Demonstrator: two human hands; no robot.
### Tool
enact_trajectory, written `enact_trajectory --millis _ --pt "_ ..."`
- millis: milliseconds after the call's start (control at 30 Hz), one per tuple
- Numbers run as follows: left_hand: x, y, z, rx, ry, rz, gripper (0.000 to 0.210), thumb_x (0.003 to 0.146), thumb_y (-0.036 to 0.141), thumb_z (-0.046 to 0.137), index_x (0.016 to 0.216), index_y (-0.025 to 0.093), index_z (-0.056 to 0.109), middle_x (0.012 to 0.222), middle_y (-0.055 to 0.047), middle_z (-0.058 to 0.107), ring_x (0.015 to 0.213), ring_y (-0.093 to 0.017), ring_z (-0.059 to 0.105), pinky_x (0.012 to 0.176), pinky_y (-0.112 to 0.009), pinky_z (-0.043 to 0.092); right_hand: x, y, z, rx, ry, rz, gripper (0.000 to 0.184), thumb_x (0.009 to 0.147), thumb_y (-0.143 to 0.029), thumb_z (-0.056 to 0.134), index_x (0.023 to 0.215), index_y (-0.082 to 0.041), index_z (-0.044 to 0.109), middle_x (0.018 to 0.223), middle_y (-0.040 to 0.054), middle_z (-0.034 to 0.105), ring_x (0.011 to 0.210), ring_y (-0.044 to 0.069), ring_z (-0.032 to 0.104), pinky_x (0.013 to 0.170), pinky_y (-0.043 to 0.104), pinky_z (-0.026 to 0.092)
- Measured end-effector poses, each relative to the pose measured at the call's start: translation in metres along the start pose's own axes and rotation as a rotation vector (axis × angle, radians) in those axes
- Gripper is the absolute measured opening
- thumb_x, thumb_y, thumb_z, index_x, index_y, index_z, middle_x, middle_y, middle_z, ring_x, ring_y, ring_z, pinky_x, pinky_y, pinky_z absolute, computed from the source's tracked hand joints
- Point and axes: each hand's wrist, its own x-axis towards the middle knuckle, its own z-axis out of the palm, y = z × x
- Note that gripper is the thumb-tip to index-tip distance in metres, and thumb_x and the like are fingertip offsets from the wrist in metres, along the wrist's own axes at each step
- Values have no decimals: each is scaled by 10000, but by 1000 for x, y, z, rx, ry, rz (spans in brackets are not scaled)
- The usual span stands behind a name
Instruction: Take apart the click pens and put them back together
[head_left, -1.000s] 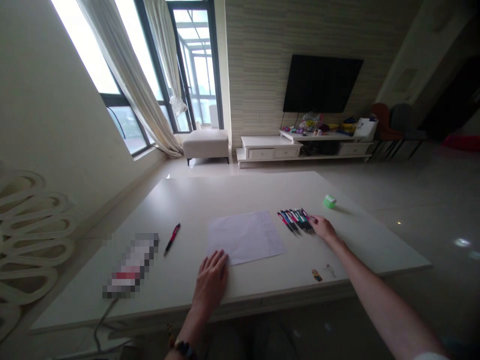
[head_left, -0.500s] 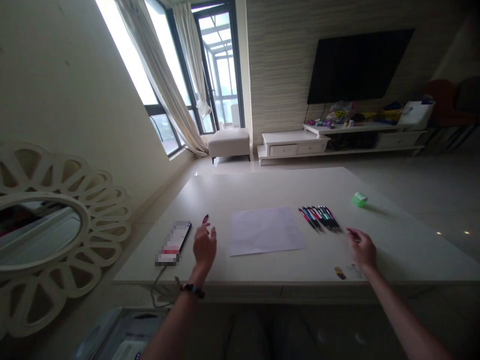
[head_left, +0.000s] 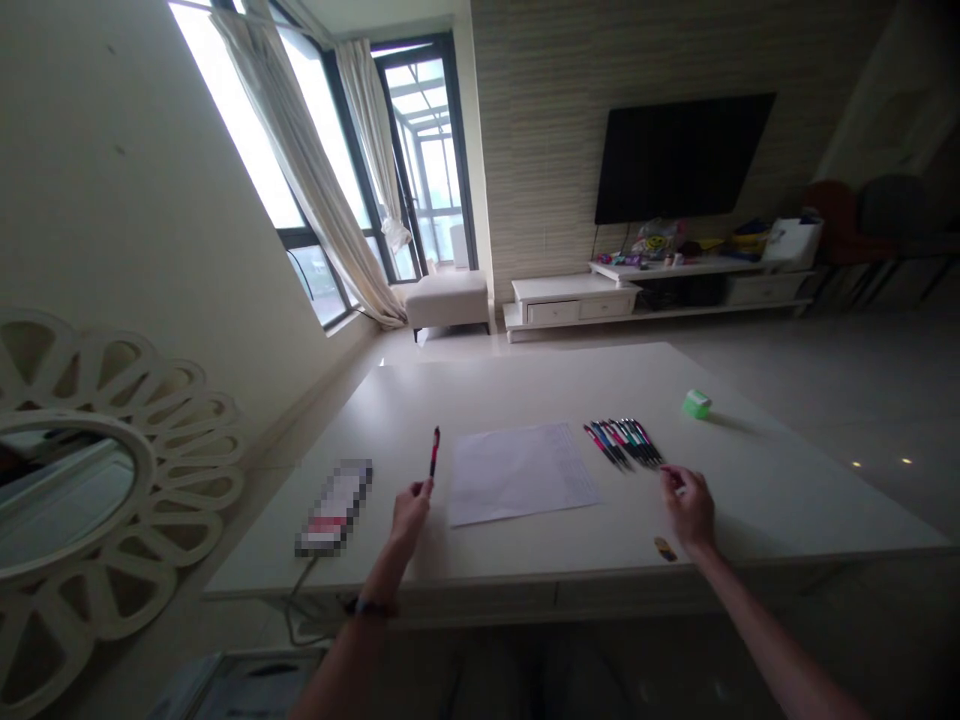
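In the head view, my left hand is closed, its fingertips pinching the lower end of a red and black pen. The pen points away from me, left of a white sheet of paper. On the sheet's right lies a row of several pens in red, blue, green and black, side by side. Close to the near right end of that row is my right hand, its fingers curled in towards the thumb. Whether these fingertips hold or touch anything is too small to tell.
A phone with a cable lies at the left of the white table. A small green container stands at the right. A yellow and dark sticker-like piece is near the front edge. A round mirror stands left.
My left hand has gone from spread fingers below the red and black pen to a pinch on it, and the pen stands more upright in view. My right hand is closer to the pen row.
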Motion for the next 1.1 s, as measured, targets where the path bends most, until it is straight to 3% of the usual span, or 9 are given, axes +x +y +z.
enact_trajectory --millis 167,333,400,533,600,733,833,933,1100 --pt "-49 8 70 -513 -436 -144 498 578 595 661 753 140 562 648 10 535 572 -77 531 504 -179 373 -65 -111 36 365 -597 -82 378 857 -467 405 887 -180 650 866 84 625 835 206 561 741 307 434" --pt "-83 11 103 -493 -621 -125 502 608 602 641 790 140 564 652 -4 550 572 -99 552 508 -196 389 -87 -171 63 564 -727 73 417 821 -522 457 863 -155 651 847 74 650 744 183 594 630 259 452" --pt "-82 12 99 -317 -576 -4 505 668 611 579 840 137 581 689 -33 582 579 -128 573 507 -229 415 -82 -169 65 549 -710 96 413 812 -519 472 813 -148 652 760 64 655 674 173 591 586 248 437" --pt "-71 14 78 215 -63 543 430 803 450 522 1153 199 518 1055 -113 592 921 -225 588 754 -365 469 -67 -152 59 382 -688 46 366 779 -491 536 752 -154 675 578 24 617 546 144 538 528 237 381" --pt "-66 14 72 479 52 831 433 824 351 533 1239 256 456 1215 -106 523 1140 -251 474 938 -442 368 -61 -146 55 354 -760 11 338 726 -486 601 727 -161 691 567 14 613 532 134 519 510 230 362" --pt "-60 6 76 679 -62 1067 231 875 253 461 1090 274 544 1023 -29 619 1037 -182 535 1033 -468 231 -64 -141 59 511 -867 115 377 690 -523 619 707 -150 671 490 -18 557 446 98 465 449 211 332" --pt "-57 -4 82 671 -90 1038 176 900 237 410 966 236 573 790 4 615 791 -135 572 920 -373 349 -75 -137 69 616 -815 349 478 702 -609 548 554 -154 557 360 -51 428 316 67 346 357 204 245" --pt "-54 -13 84 655 -106 1067 166 892 242 430 977 215 569 781 -15 597 754 -144 551 739 -290 404 -85 -138 79 697 -753 545 534 666 -671 525 460 -191 411 325 -71 341 277 54 278 318 203 186" --pt "-52 -19 83 648 -132 1120 213 898 205 409 1067 216 538 817 -27 583 745 -145 533 686 -268 401 -97 -148 88 756 -580 624 519 652 -651 545 476 -210 338 343 -93 290 288 43 239 313 195 185"
